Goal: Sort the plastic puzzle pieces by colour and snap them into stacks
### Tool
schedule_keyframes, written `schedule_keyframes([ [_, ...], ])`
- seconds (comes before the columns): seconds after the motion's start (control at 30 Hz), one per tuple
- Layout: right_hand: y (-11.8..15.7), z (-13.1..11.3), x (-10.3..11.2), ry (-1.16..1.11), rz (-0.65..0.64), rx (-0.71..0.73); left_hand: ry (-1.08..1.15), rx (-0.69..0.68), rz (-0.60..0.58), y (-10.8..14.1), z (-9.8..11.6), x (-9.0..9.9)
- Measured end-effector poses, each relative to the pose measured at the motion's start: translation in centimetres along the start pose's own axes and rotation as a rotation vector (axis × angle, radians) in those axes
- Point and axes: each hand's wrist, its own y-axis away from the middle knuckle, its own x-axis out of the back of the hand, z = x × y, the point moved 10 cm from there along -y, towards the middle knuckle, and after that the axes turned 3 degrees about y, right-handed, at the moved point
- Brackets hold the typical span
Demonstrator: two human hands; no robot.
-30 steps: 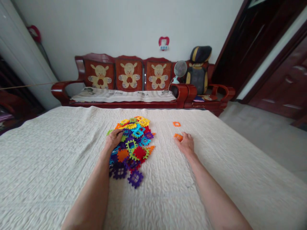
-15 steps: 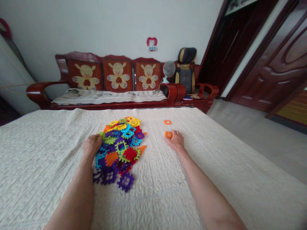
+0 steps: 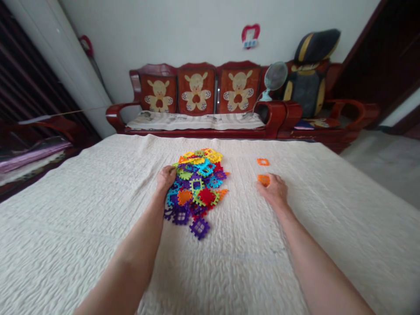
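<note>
Head view: right hand (image 3: 274,191) has thumb and fingers closed about near orange tile (image 3: 262,179), on pale cloth (image 3: 229,262), just short of far orange tile (image 3: 259,162). Left hand (image 3: 166,177) curled at left edge of tile pile (image 3: 197,191), cannot tell if holding. Best kept light-fingered, tile flat, neighbours undisturbed

- A pile of toy tiles (image 3: 206,197) lies on the cloth (image 3: 229,271), near the middle.
- The left hand (image 3: 167,176) is at the left edge of the pile.
- Two tiles lie to the right, apart from the pile.
- The near tile (image 3: 263,180) is at the right hand (image 3: 275,189).
- The far tile (image 3: 259,162) is just behind it.
- Behind the cloth is the sofa (image 3: 277,118), with three cushions (image 3: 197,92) in a row.
- The chair (image 3: 356,109) is right of the sofa.
</note>
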Motion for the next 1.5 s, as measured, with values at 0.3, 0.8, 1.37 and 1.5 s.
schedule_keyframes([
  [0.3,-0.2,-0.2,-0.3,-0.174,0.036,0.064,-0.029,0.033,-0.01,-0.4,-0.5,-0.1],
  [0.8,0.4,0.4,0.0,-0.243,0.1,0.004,0.064,0.016,-0.05,0.4,4.5,0.8],
  [1.37,-9.5,2.6,-3.5,-0.111,0.077,-0.121,-0.368,-0.56,-0.234,2.2,17.2,-10.4],
  [1.5,-10.1,3.1,-5.0,-0.033,0.026,-0.155,-0.322,-0.589,-0.208,2.5,16.5,-10.4],
])
